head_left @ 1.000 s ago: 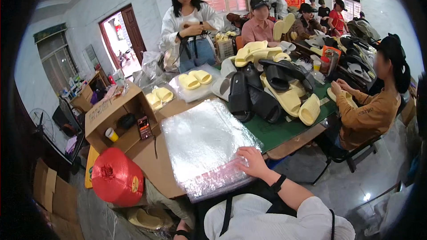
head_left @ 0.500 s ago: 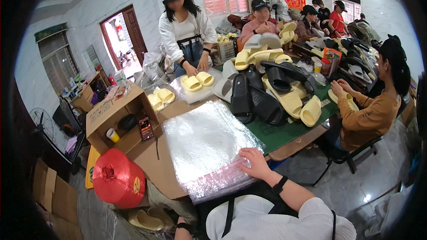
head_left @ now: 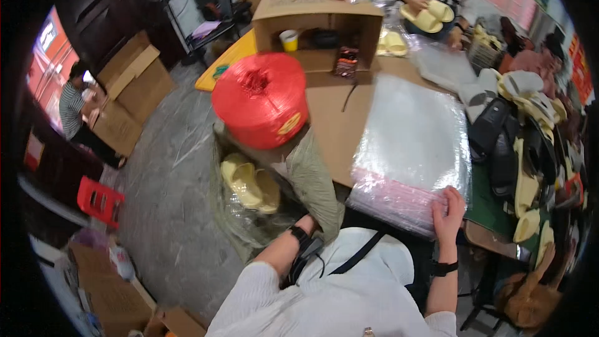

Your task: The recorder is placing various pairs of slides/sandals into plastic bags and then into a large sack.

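My right hand [head_left: 448, 213] rests on the near right corner of a stack of clear plastic bags [head_left: 412, 125] with pink near edges, its fingers stretched out. My left hand [head_left: 306, 226] is down at the rim of an olive sack [head_left: 319, 181], its fingers hidden by the cloth, so I cannot tell whether it holds anything. A pair of pale yellow slippers [head_left: 248, 184] with clear plastic around it lies in the sack's mouth. Just beyond stands a big red roll of plastic twine [head_left: 261, 103].
An open cardboard box [head_left: 318, 7] on the table holds a yellow-and-white cup [head_left: 288, 40]; a phone [head_left: 346, 62] leans at its front. Black, grey and yellow slippers [head_left: 499, 143] pile up at right. Across the table a person holds yellow slippers [head_left: 430, 16]. A red stool [head_left: 101, 201] stands left.
My view has swung left and down, bringing the sack and my left forearm into sight. The person across has lifted a yellow pair. My right hand stays on the bags.
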`<state>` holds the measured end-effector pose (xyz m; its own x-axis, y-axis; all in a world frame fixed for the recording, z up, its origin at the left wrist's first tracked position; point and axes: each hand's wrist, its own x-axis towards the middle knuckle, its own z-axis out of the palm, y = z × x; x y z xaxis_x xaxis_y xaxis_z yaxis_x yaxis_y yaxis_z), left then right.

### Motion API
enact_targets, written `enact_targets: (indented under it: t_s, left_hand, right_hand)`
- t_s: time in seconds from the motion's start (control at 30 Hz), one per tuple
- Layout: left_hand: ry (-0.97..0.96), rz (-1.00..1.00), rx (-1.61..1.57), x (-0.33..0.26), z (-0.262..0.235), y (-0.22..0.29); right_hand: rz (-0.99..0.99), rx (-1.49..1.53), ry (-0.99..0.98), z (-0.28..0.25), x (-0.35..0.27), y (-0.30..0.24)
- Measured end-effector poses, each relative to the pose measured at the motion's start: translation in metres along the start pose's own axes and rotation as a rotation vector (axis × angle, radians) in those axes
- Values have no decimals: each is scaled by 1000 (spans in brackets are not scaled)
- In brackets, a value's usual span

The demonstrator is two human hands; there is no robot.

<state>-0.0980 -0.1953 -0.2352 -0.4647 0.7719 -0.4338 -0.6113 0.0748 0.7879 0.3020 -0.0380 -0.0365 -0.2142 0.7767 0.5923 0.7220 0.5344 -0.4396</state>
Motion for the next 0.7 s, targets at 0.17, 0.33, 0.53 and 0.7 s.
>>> enact_targets:
  t_s: [0.17,0.33,0.53,0.7]
  left_hand:
    - [21,22,300,-1,14,28]
    - [21,39,647,9,66,52]
    - [-65,57,1112,-11,2,108]
    - [266,794,1520,-5,-21,151]
  right_hand:
    - [17,0,-60,5,-6,-1]
    - [13,-21,-57,9,-6,-6]
    - [27,-28,-63,5,-7,1]
    - [21,12,-69,5,-2,-8]
